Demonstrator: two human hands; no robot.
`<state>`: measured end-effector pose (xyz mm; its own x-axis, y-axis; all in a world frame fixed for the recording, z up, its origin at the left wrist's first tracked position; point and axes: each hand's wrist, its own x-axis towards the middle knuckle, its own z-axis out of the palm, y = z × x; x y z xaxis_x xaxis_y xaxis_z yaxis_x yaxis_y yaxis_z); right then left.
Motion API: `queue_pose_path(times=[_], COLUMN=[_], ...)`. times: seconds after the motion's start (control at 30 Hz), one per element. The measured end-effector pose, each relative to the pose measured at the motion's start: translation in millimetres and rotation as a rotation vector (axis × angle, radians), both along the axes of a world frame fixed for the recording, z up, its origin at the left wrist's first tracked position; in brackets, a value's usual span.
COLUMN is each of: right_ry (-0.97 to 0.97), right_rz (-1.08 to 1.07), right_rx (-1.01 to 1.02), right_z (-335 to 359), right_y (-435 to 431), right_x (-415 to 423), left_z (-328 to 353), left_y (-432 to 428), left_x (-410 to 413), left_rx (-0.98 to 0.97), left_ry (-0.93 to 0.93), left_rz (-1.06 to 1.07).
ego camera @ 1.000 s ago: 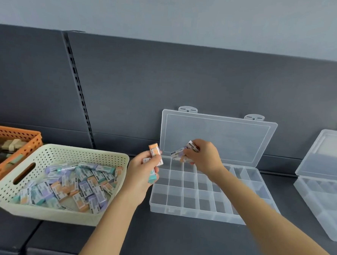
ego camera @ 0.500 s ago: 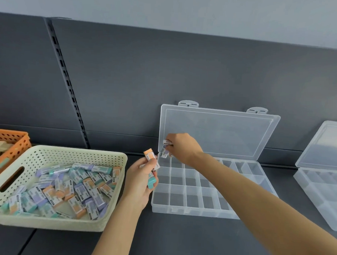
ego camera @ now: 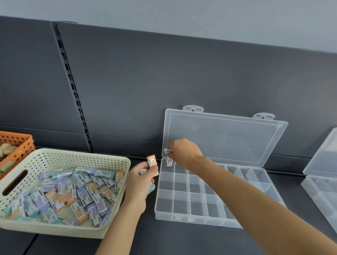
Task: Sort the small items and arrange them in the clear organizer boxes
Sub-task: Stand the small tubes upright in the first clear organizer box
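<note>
At far left an orange basket sits just behind a cream perforated basket heaped with small wrapped packets in orange, purple and teal. Just right of it the left hand grips a few packets, fingers curled round them, with an orange packet sticking up on top. Further right the right hand pinches a couple of white-labelled packets over the back-left compartment of the open organizer box; its visible cells look empty. The lower packet seems to reach into that corner cell. To do this well, I would lower the packets on edge until they meet the cell floor, release only then, and keep one colour per cell, feeding from the left hand. A second organizer box stands open at far right.
</note>
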<state>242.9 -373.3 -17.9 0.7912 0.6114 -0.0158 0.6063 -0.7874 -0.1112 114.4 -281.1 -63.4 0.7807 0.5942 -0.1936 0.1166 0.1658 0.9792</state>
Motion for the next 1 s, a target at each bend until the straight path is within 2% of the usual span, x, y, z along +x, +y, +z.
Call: queue_pose_path(times=[0.27,0.47,0.6,0.67,0.8,1.0], right_ry=[0.039,0.159,0.245,0.388,0.958,1.298], right_rz=[-0.026,-0.073,-0.215,-0.273,-0.351,-0.425], right_rx=[0.08,0.268,0.503,0.631,1.024,1.291], right_z=[-5,-2,0,3,8,6], right_y=[-2,-15,-27,-33,-46,-65], right_x=[7,8,4,-1,-10,-14], left_z=[-8,-8,-6,-4,-1,3], left_y=[4,6,3,2,1,3], left_x=[3,3,0,-1,-3,-2], left_rx=[0.015,0.0,0.02,0.026,0.04,0.072], left_ry=[0.033,0.034,0.046,0.049,0.045,0.029], left_rz=[-0.013,-0.012,-0.03,-0.031,-0.043,-0.059])
